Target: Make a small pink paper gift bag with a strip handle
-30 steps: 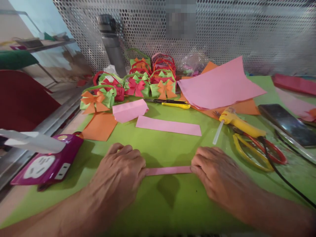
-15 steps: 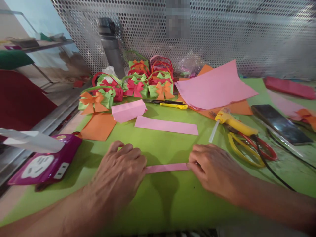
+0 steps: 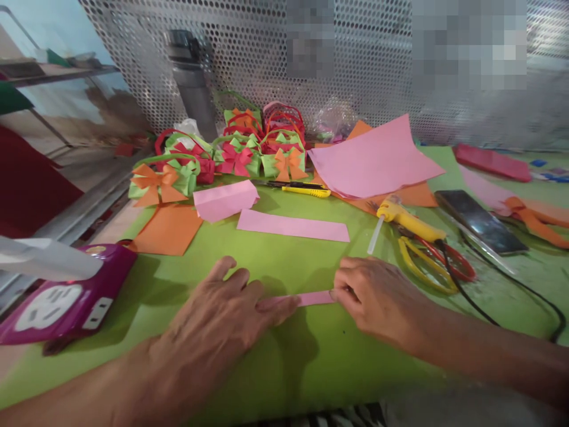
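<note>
A narrow folded strip of pink paper (image 3: 316,298) lies across the green work surface, stretched between my two hands. My left hand (image 3: 222,317) is at its left end, thumb laid along the paper and pressing on it, the other fingers curled behind. At the right end, my right hand (image 3: 377,296) pinches the strip between thumb and bent fingers. Just beyond them rests a wider flat pink paper strip (image 3: 293,226). A folded pink paper piece (image 3: 226,200) sits behind that to the left.
Small paper baskets with bows (image 3: 237,160) stand at the back near a grey bottle (image 3: 193,89). To the right are a yellow glue gun (image 3: 413,222), scissors (image 3: 427,267) and a phone (image 3: 480,219). A cutter (image 3: 306,191), pink sheets (image 3: 377,157) and a purple power strip (image 3: 80,290) lie around.
My left thumb has slid rightward along the strip, covering more of it. My right hand keeps its pinch at the right end. The camera view has shifted slightly right.
</note>
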Available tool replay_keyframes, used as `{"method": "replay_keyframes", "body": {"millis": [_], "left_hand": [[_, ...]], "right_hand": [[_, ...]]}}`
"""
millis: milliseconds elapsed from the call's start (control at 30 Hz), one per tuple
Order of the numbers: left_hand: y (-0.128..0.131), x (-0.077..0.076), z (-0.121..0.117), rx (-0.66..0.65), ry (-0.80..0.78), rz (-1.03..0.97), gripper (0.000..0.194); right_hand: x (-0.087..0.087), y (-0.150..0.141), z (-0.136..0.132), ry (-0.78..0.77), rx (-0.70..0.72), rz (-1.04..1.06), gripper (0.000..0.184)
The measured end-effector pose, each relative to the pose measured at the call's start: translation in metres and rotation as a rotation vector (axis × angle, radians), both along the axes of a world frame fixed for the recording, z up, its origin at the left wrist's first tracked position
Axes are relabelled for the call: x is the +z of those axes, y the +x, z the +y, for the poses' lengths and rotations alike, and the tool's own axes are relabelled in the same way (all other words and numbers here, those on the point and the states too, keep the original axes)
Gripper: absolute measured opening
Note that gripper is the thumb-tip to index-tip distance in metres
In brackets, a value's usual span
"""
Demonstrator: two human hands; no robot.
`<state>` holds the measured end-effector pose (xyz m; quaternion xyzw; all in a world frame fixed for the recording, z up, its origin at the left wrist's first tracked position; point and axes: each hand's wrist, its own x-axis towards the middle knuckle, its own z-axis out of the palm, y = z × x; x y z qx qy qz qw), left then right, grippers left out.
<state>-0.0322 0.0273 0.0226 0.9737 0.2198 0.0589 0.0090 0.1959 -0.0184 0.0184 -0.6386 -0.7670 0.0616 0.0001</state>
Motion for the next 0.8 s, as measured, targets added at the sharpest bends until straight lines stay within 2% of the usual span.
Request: {"method": "replay_keyframes", "body": {"millis": [200, 300, 333, 467, 633, 800], "left_hand": [[-0.012, 0.002, -0.002, -0.095, 0.031, -0.123, 0.051], [-0.012, 0.007, -0.001, -0.107, 0.064, -0.105, 0.051], [-0.011, 0.01, -0.001, -0.104, 0.08, -0.094, 0.051], [-0.006, 0.016, -0.003, -0.073, 0.099, -0.021, 0.046], [-0.012, 0.007, -0.005, -0.117, 0.129, -0.073, 0.051], [-0.018, 0.004, -0.003, -0.103, 0.123, -0.055, 0.053]], "right_hand": [[0.003, -0.001, 0.004, -0.069, -0.032, -0.007, 0.02], [0.004, 0.0, 0.005, -0.032, -0.017, 0.026, 0.006], [0.005, 0.0, 0.004, 0.0, 0.006, 0.023, 0.007], [0.005, -0.003, -0.004, 0.135, 0.257, -0.053, 0.014], [-0.002, -0.003, -0.012, 0.301, 0.526, -0.141, 0.026], [-0.012, 0.006, -0.013, 0.326, 0.709, -0.267, 0.024]]}}
